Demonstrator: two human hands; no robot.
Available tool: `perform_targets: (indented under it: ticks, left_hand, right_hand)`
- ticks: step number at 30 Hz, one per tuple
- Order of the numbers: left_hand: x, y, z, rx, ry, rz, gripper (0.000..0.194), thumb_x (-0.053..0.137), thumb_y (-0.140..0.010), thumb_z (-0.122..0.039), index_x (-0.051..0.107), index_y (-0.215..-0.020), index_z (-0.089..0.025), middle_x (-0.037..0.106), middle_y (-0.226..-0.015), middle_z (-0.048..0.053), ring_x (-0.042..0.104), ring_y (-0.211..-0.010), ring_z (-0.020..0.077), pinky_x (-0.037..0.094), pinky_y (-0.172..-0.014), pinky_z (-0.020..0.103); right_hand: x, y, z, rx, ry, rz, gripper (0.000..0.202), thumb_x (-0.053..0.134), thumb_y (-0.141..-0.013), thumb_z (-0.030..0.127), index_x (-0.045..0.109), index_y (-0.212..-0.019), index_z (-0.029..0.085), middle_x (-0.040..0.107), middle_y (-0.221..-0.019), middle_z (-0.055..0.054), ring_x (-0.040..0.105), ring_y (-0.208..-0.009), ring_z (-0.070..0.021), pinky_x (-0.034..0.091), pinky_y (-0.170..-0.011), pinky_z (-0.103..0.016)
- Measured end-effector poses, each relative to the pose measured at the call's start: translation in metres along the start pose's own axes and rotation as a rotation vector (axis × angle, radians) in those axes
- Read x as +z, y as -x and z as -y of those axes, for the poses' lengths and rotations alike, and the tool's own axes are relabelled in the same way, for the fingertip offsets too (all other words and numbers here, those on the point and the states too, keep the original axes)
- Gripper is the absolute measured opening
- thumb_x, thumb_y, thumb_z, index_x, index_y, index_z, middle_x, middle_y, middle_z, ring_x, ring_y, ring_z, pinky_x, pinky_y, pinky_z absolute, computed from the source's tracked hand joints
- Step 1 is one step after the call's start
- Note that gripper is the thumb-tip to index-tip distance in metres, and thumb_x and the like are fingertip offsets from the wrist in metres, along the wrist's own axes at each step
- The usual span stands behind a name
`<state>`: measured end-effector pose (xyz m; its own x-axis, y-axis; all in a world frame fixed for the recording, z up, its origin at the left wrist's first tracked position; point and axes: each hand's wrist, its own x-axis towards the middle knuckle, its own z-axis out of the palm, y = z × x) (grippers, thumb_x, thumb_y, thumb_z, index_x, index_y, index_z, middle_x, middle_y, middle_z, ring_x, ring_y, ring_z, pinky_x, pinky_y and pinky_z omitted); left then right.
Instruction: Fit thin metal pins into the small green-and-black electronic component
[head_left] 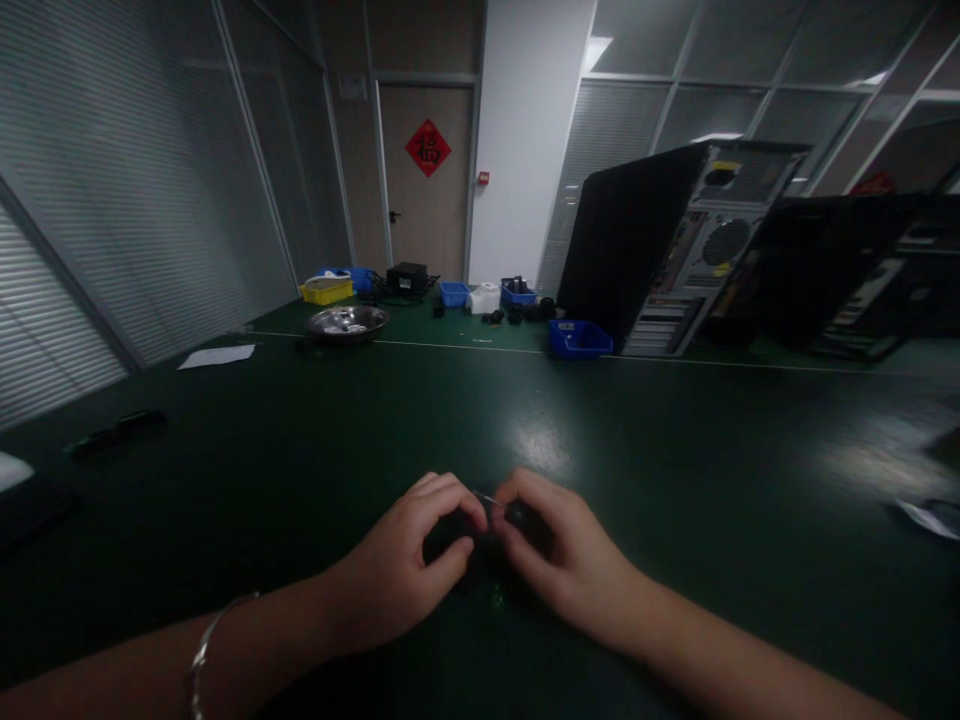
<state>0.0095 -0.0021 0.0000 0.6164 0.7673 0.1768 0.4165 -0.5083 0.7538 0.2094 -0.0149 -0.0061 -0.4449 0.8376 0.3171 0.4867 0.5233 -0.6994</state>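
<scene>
Near the middle of the green table (337, 430), my left hand (420, 555) has its thumb and fingers curled around something dark that I cannot make out. Close beside it on the right, my right hand (566, 550) grips a small tool with a dark handle. The tool's thin metal shaft (487, 498) points left toward the fingertips of my left hand. Dimness and the fingers hide most of what lies between the hands. Just below the hands, a small greenish shiny piece (497, 597) lies on the table.
A metal bowl (347, 324), a yellow bin (327, 291) and a white paper (216, 356) are at the back left. A blue bin (580, 339) stands beside a tall computer case (637, 240). Dark glasses-like items (116, 433) lie at the left.
</scene>
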Motion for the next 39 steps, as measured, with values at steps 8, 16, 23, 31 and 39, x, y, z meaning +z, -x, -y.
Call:
perform_targets:
  ticks: [8,16,23,31,39]
  left_hand:
    - [-0.006,0.006,-0.004,0.070,-0.071,0.160,0.035,0.067,-0.069,-0.023,0.055,-0.102,-0.022,0.052,-0.110,0.007,0.045,-0.099,0.0260,0.038,-0.089,0.040]
    - [0.001,-0.002,0.009,-0.115,0.254,-0.079,0.032,0.064,-0.079,-0.023,0.055,-0.109,-0.022,0.060,-0.109,0.006,0.054,-0.105,0.0234,0.041,-0.094,0.039]
    - [0.000,-0.013,0.022,-0.256,0.664,-0.334,0.022,0.064,-0.081,-0.025,0.053,-0.099,-0.018,0.062,-0.106,0.007,0.060,-0.106,0.0231,0.044,-0.097,0.040]
    - [-0.002,-0.010,0.020,-0.274,0.638,-0.278,0.024,0.065,-0.081,-0.026,0.056,-0.102,-0.018,0.065,-0.102,0.007,0.062,-0.102,0.0231,0.046,-0.092,0.039]
    - [0.004,-0.013,0.027,-0.257,0.717,-0.173,0.028,0.068,-0.078,-0.019,0.059,-0.104,-0.017,0.062,-0.120,0.008,0.063,-0.103,0.0210,0.048,-0.092,0.036]
  right_hand:
    - [-0.004,0.005,0.002,-0.125,-0.003,0.187,0.029,0.047,-0.066,0.001,0.054,-0.087,0.020,0.058,-0.085,-0.002,0.054,-0.075,-0.0144,0.042,-0.068,-0.025]
    - [-0.009,0.004,0.005,-0.122,0.001,0.242,0.029,0.049,-0.073,0.005,0.052,-0.098,0.020,0.059,-0.086,-0.001,0.054,-0.072,-0.0139,0.042,-0.067,-0.025]
    - [-0.016,0.000,0.018,-0.140,0.006,0.364,0.040,0.050,-0.066,0.001,0.053,-0.101,0.019,0.061,-0.091,-0.003,0.055,-0.078,-0.0153,0.044,-0.073,-0.027]
    - [-0.013,-0.002,0.020,-0.152,0.139,0.420,0.036,0.056,-0.073,0.005,0.058,-0.105,0.019,0.063,-0.095,-0.004,0.056,-0.087,-0.0184,0.043,-0.080,-0.031]
    - [-0.001,0.001,0.001,-0.205,0.089,0.256,0.016,0.052,-0.088,0.015,0.060,-0.101,0.019,0.063,-0.094,-0.004,0.056,-0.088,-0.0162,0.044,-0.078,-0.028]
